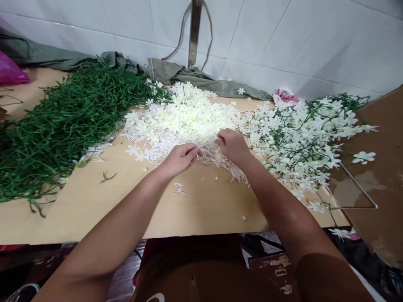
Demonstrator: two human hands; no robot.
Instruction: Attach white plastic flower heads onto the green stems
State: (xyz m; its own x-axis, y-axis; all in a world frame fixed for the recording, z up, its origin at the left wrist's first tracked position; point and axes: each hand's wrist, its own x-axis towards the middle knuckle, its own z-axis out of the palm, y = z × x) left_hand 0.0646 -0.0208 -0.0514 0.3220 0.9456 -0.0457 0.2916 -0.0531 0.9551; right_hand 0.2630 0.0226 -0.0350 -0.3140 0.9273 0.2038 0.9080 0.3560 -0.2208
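Observation:
My left hand (183,158) is closed, thumb pressed against the fingers, at the front edge of a pile of thin white plastic stamens (160,147). Anything in that pinch is too small to make out. Just right of it and a little farther back, my right hand (233,145) has its fingers curled together over the pile; their hold is hidden. Behind both hands lies a heap of loose white artificial flower heads (189,111). To the right, white flowers on green stems (292,138) are piled up. A mass of green artificial stems (78,113) covers the left side.
A cardboard sheet (119,205) covers the table, with a stray green sprig (108,177) and small white bits (179,188) on it. Grey-green cloth (201,77) runs along the tiled wall. A bent metal rod (362,191) sticks out at right. A magenta bag (11,69) sits far left.

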